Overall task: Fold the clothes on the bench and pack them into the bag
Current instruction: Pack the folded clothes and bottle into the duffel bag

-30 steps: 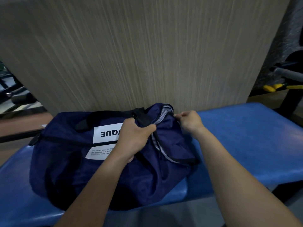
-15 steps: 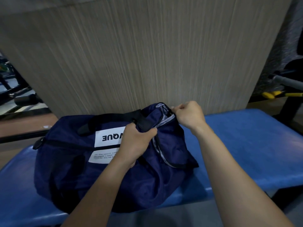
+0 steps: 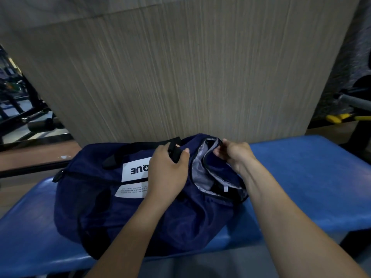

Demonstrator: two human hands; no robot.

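Navy bag lying on the blue desk, mouth gaping at its right end. Left hand clamped on the black strap to brace it; right hand pinching the zipper edge, likely widening the opening for packing

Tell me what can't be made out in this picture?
- Inside of the navy fabric duffel bag, head view: only grey lining shows; contents are too dark.
- White printed label: the left hand covers part.
- Zip pull: hidden by the right hand.
- Blue padded bench: cut off by the edges.
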